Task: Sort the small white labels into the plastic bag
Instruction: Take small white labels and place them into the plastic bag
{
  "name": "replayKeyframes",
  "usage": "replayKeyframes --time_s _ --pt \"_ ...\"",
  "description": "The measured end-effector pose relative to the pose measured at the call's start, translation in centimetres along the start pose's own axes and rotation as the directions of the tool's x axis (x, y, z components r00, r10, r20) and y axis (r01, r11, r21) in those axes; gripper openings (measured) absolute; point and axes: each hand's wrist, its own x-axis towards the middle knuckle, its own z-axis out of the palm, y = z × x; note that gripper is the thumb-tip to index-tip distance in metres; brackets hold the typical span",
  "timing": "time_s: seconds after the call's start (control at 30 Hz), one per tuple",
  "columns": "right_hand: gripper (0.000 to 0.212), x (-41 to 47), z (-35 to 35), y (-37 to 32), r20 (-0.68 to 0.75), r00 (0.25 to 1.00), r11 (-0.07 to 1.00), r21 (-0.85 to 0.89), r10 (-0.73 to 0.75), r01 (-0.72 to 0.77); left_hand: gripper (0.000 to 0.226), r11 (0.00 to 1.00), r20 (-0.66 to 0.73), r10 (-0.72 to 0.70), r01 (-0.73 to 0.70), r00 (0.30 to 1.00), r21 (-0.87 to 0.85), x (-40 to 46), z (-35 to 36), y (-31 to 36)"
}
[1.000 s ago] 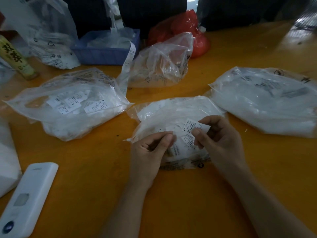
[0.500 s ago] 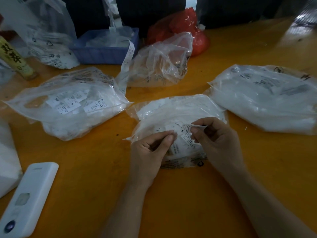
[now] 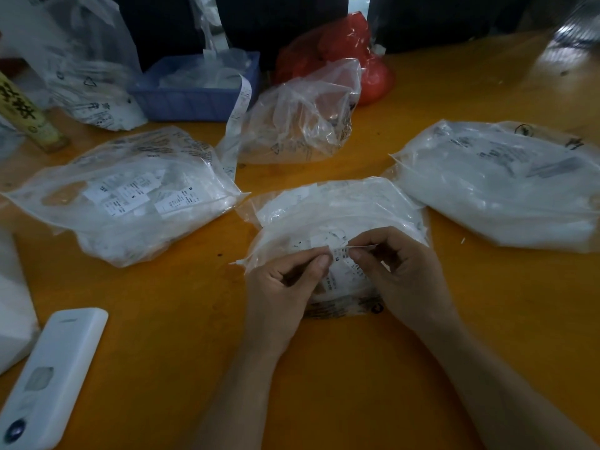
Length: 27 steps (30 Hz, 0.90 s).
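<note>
Both of our hands meet at the centre of the view: our right hand (image 3: 401,274) pinches a small white label (image 3: 358,247) between thumb and forefinger, its thin paper edge turned almost flat to us, while our left hand (image 3: 282,287) curls thumb and forefinger onto the near lip of the plastic bag (image 3: 341,209) beneath, seemingly holding the crinkled film, though the dim light blurs the contact. That bag is clear and soft, heaped with printed white slips.

We count four other clear bags on the glossy orange table (image 3: 324,368): one stuffed with labels at nine o'clock (image 3: 130,196), one milky and full at three o'clock (image 3: 500,183), one crumpled and nearly hollow at twelve (image 3: 302,118), one printed at eleven (image 3: 84,73).

One ribbed blue basket (image 3: 194,92) sits at twelve o'clock, one red bag (image 3: 350,50) just right of it. One smooth white rounded device (image 3: 52,378) lies at seven o'clock.
</note>
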Motion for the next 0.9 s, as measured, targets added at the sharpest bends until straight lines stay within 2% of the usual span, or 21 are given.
replayKeyframes --time_s 0.17,0.33,0.43,0.67,0.9 --pt "0.017 -0.02 0.07 -0.16 0.01 0.999 0.997 -0.053 -0.051 0.052 0.022 0.999 -0.01 -0.026 0.026 1.0 -0.038 -0.02 -0.03 -0.25" --pt "0.013 0.01 -0.08 -0.1 -0.101 0.995 0.997 0.083 0.011 -0.003 0.019 1.0 0.014 -0.024 0.024 1.0 -0.02 0.0 -0.04 -0.45" --pt "0.017 0.04 -0.14 -0.27 -0.109 0.994 0.991 0.13 0.024 -0.01 0.018 1.0 0.025 -0.018 0.018 1.0 0.007 0.03 -0.06 -0.27" --pt "0.011 -0.08 0.16 -0.04 -0.08 0.997 0.998 0.062 0.019 -0.014 0.018 0.998 0.033 -0.009 0.007 0.999 0.07 0.02 0.04 -0.13" --pt "0.013 -0.04 0.09 0.14 -0.067 0.998 0.999 0.044 0.0 0.003 0.019 0.999 0.026 -0.013 0.011 1.0 0.048 0.05 0.11 -0.18"
